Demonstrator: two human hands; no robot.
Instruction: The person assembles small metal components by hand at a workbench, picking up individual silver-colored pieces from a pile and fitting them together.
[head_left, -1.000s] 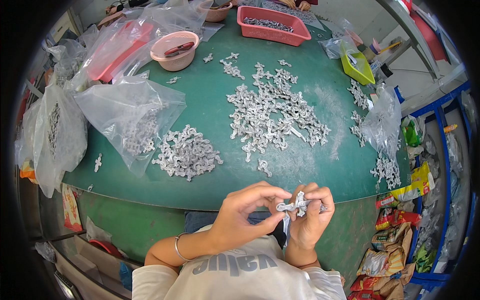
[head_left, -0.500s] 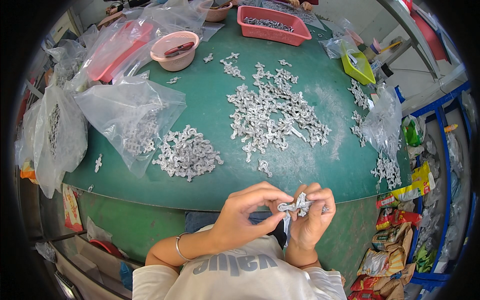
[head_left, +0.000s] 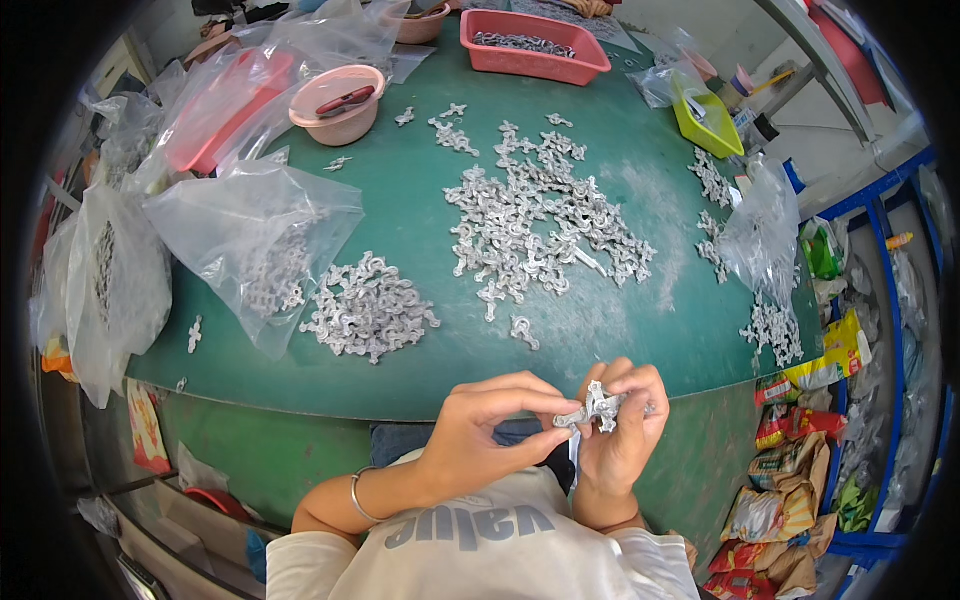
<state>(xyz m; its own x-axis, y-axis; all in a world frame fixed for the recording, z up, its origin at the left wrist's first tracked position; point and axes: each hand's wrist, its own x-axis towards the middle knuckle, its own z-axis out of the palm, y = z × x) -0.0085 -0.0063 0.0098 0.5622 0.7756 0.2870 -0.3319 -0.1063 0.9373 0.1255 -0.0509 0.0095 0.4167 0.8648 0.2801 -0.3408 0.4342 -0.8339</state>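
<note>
We see both hands raised just below the green table's [head_left: 420,385] near edge. Left hand [head_left: 480,435] and right hand [head_left: 622,440] pinch one small grey metal casting [head_left: 597,408] between fingertips. Two heaps of like castings lie beyond: larger heap [head_left: 545,225], smaller heap [head_left: 368,310] beside a clear bag [head_left: 250,230].

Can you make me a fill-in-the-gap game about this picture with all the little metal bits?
1. Both hands, the left hand and the right hand, hold one small ____ part.
2. The table top is coloured ____.
3. The round pink bowl has ____ scissors inside.
4. The long tray at the far edge is ____.

Missing words: metal; green; red; red
</note>
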